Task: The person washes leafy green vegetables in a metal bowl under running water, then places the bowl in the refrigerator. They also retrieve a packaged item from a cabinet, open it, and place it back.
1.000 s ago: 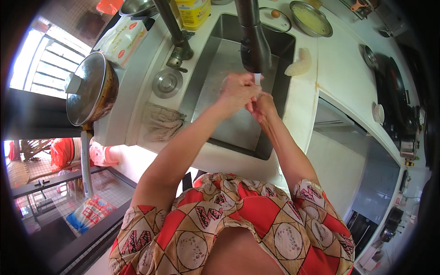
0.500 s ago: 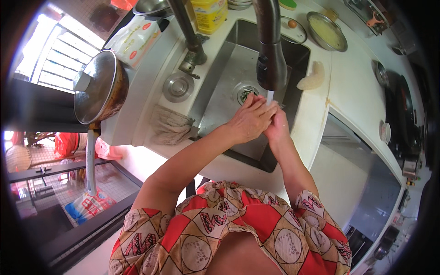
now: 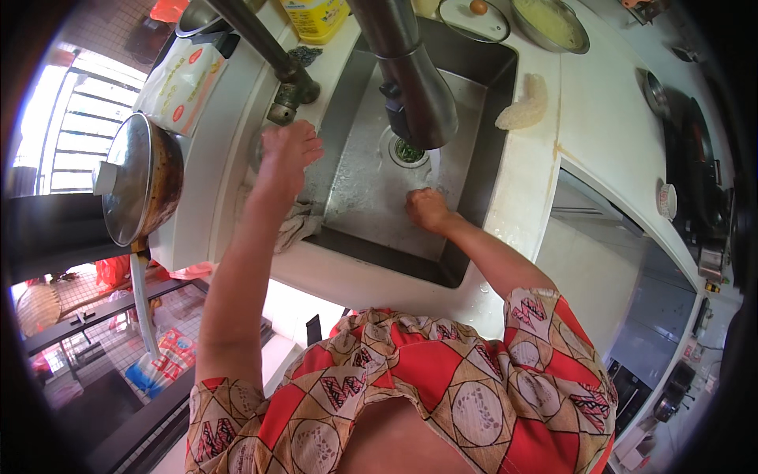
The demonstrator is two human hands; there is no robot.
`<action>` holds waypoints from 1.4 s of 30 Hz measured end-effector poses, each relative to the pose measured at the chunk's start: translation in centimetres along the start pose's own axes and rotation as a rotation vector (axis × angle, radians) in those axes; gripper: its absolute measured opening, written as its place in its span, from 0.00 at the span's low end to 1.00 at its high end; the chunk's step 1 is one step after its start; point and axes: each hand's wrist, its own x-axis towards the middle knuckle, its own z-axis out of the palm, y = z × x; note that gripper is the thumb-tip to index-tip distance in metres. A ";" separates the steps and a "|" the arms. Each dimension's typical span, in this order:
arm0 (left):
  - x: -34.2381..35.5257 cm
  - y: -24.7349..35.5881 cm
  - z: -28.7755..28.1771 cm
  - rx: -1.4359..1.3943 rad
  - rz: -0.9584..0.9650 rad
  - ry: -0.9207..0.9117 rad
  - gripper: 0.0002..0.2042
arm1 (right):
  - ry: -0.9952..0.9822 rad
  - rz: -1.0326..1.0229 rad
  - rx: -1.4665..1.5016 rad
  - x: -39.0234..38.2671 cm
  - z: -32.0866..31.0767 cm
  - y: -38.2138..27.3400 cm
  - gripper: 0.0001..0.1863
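Observation:
My left hand [image 3: 290,154] is raised at the sink's left rim, fingers stretched out and nothing in them. Just beyond its fingertips is the metal tap base [image 3: 294,88]. Over the steel sink [image 3: 359,189] hangs the dark faucet spout [image 3: 422,103], and a thin stream of water [image 3: 434,164] runs from it. Low in the basin, a little below the stream, my right hand [image 3: 429,209] is curled closed; its palm side is hidden, so I cannot see whether it holds anything. Green scraps lie in the drain strainer [image 3: 408,152].
A grey cloth [image 3: 298,227] lies by the sink's left front corner. On the right counter sit a pale loofah [image 3: 525,104], a glass lid [image 3: 474,17] and a metal bowl [image 3: 553,25]. A lidded pot [image 3: 158,178] and a tissue pack [image 3: 181,87] stand at left.
My hands were together under the running water and are now apart. The left has moved left to beside the tap base; the right has dropped lower in the sink and curled. The view has shifted.

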 end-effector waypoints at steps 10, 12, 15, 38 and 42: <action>0.2 4.0 1.9 -0.023 -0.188 0.040 0.10 | 0.341 0.109 -0.575 9.1 0.7 3.8 0.26; -0.3 3.8 1.7 -0.009 -0.152 0.006 0.15 | 0.354 0.097 -0.631 10.2 0.8 4.1 0.29; -1.7 2.2 1.3 0.135 -0.171 0.045 0.22 | 0.164 -0.031 -0.673 11.1 1.5 3.9 0.29; -14.0 -11.3 -0.7 1.134 0.699 -0.154 0.21 | 0.398 0.098 -0.396 14.1 7.2 3.5 0.32; -13.9 -11.4 -0.7 1.139 0.699 -0.160 0.20 | 0.338 0.078 -0.513 12.0 4.5 2.9 0.27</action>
